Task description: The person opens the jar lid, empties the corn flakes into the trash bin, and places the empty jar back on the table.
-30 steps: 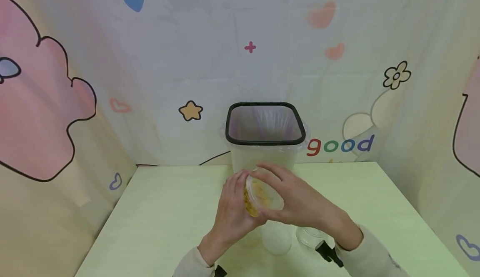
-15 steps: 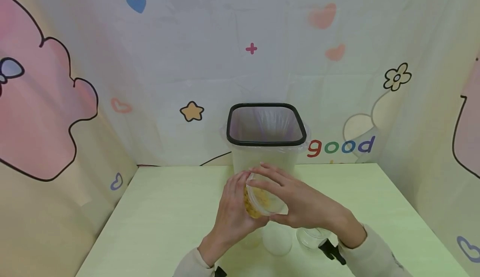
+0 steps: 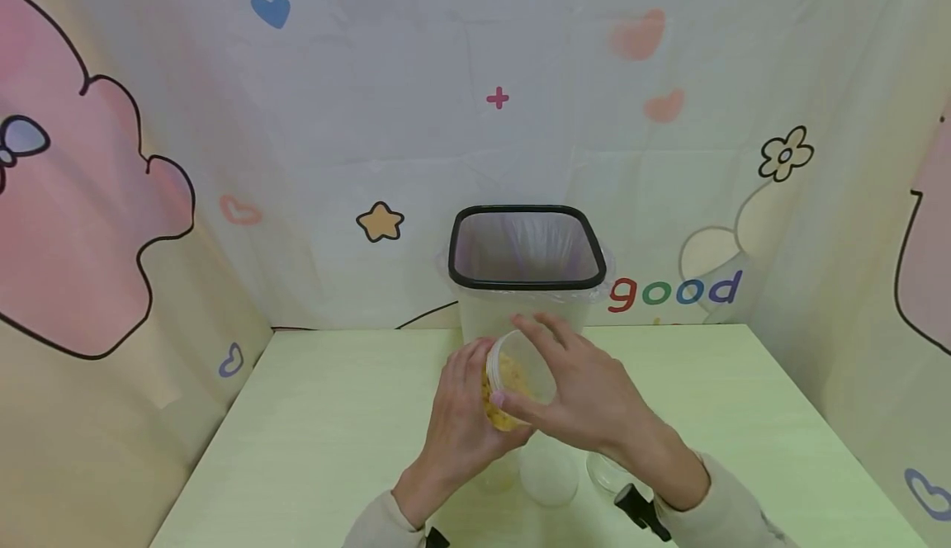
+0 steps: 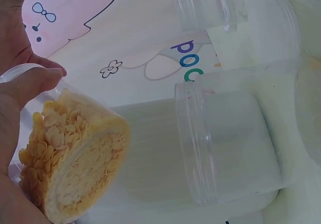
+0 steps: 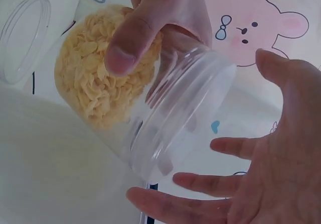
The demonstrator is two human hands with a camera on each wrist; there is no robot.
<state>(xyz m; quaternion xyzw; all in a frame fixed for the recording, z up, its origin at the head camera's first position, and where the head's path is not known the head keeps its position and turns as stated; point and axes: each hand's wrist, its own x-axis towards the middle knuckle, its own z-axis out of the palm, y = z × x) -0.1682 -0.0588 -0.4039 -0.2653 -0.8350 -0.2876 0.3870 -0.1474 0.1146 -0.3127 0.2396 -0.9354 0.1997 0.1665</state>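
Note:
My left hand grips a clear plastic jar, tilted sideways with its mouth end toward the right. Pale yellow flakes fill its lower part, in a heap slumped to one side. Around its mouth runs a clear ribbed screw lid, seen side-on in the right wrist view. Close by this lid my right hand has its fingers spread and fairly straight. The right wrist view shows a gap between those fingertips and the lid. From the left wrist, the jar's round base shows with flakes pressed against it.
Behind the hands stands a white bin with a black rim and a clear liner. On the pale table, near me, are a white disc and a clear round container. A printed cloth hangs behind.
My right hand has come off the lid's edge and spread again, its thumb now across the front of the lid. My left hand keeps the jar in place.

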